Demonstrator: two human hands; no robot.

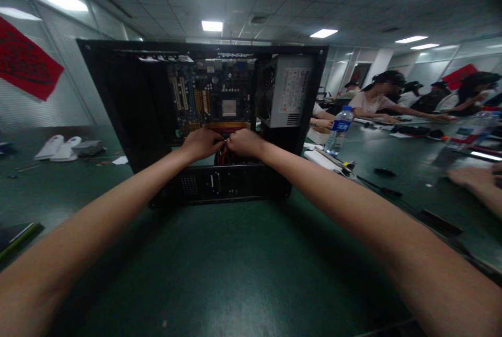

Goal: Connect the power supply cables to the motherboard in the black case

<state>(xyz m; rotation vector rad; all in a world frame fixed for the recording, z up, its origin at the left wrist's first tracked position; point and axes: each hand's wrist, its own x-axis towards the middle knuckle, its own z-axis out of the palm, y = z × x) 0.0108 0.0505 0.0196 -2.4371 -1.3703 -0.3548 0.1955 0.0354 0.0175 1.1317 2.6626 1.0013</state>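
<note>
1. my right hand [246, 143] is curled in, fingertips pressed together; i take them to be pinching the wires [223, 158], whose thin red strands come out below. my left hand [201, 144] meets it from the other side, thumb and forefinger drawn close. whether those left fingers grip a strand too, i cannot tell.
2. the step in hand, as i judge it, is sorting or working at a wire end with both hands. the next move seems to call for a fine, steady pinch and little pulling, since strands this thin and soft could tangle or tug loose.
3. the wires lie low in the case [254, 185], just behind its bottom rail. the case stands upright on the bench [219, 264], open side towards me, a dark metal box with squared edges and a patch of small punched holes along the rail.
4. just above my hands is the board [217, 79]: flat and crowded, with long narrow slots in white and orange, and a pale square chip [229, 108].
5. up in the right corner sits the power supply [292, 91], a plain grey metal block with a printed label.
6. farther out, the bench is smooth, dull green, faintly glossy; a clear plastic bottle [340, 130] with a blue cap stands to the right.
</note>
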